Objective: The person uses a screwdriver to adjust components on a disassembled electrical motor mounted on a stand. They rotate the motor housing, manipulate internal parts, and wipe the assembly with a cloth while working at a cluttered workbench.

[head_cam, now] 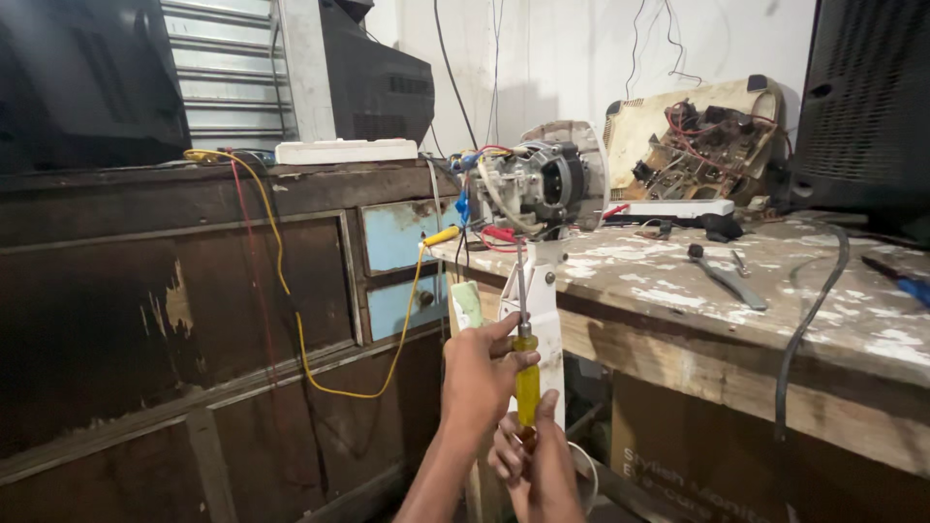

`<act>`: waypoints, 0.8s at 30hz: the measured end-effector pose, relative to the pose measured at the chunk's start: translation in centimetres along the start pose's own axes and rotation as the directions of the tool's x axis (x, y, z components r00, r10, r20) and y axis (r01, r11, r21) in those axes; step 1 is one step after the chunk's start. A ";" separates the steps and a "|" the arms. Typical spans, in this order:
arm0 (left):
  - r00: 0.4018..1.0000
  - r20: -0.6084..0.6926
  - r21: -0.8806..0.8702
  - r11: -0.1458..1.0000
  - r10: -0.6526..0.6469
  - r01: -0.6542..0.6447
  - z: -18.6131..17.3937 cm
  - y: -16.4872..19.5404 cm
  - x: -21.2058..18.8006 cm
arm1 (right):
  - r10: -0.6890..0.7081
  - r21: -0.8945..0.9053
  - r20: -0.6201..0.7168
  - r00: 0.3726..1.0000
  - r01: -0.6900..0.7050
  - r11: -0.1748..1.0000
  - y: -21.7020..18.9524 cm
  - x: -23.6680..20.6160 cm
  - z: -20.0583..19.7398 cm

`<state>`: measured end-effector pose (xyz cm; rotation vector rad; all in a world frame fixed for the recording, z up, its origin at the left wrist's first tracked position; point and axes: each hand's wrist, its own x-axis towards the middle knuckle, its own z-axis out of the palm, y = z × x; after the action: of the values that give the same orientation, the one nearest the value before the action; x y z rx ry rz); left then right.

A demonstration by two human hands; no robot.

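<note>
Upright below the grey electric fan motor, slim yellow plastic-handled screwdriver with steel shaft, clasped in closed left hand and right hand fingers: likely light, rigid, smooth-handled, best gripped on that yellow handle.

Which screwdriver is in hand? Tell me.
The yellow-handled screwdriver, upright in front of the bench, gripped by the left hand and right hand. The other tool, dark and grey, lies flat on the benchtop, untouched.
</note>
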<state>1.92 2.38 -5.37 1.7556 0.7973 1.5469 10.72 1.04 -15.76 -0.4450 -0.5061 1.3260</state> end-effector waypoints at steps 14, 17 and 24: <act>0.992 0.033 -0.118 0.985 -0.120 0.123 0.6 -1.3 0.4 | -0.029 0.014 0.119 0.992 0.028 1.000 -0.6 1.3 -2.0; 0.993 -0.083 0.005 0.997 -0.078 0.079 0.6 -0.5 -0.2 | -0.010 -0.018 0.048 0.999 0.011 1.000 -0.5 0.0 -0.6; 0.989 -0.147 0.016 1.000 0.008 -0.006 0.8 -1.1 -0.1 | -0.142 0.037 0.013 0.990 0.142 0.989 0.1 0.0 -0.2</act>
<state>2.73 2.86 -6.37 1.6712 0.8781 1.6945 10.79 1.10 -15.98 -0.3624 -0.5164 1.2005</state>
